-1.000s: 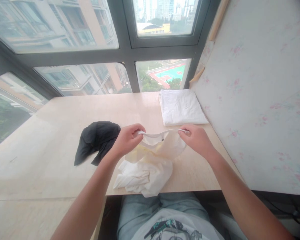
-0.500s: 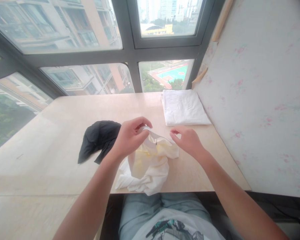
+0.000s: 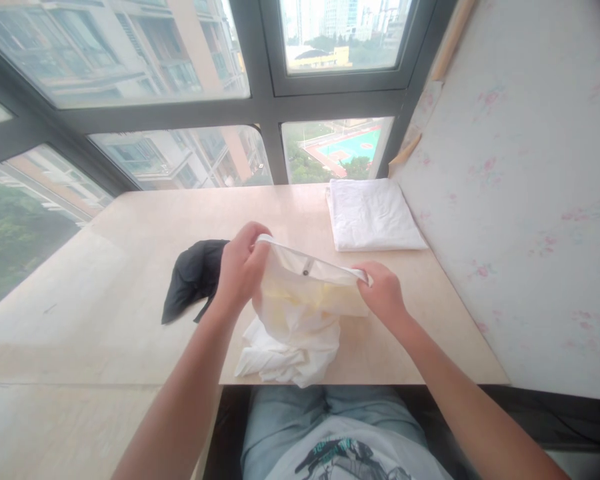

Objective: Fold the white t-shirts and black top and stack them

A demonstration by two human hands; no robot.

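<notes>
A white garment with pale yellow areas (image 3: 300, 310) is stretched by its top edge between both hands, with a small dark round spot near the middle of that edge. My left hand (image 3: 245, 260) grips the edge's left end, and my right hand (image 3: 380, 287) pinches the right end. The garment's lower part lies crumpled on the table near its front edge. Partly behind my left hand and wrist, a black cloth (image 3: 193, 277) rests on the table.
A folded white cloth (image 3: 375, 215) lies at the back right of the wooden table (image 3: 130, 267). Windows with grey frames (image 3: 160, 120) rise behind it. A flower-patterned wall (image 3: 530, 200) borders the right side.
My right hand has closed on the garment's edge. My left hand has moved left and slightly up, and the edge is now drawn out between both hands.
</notes>
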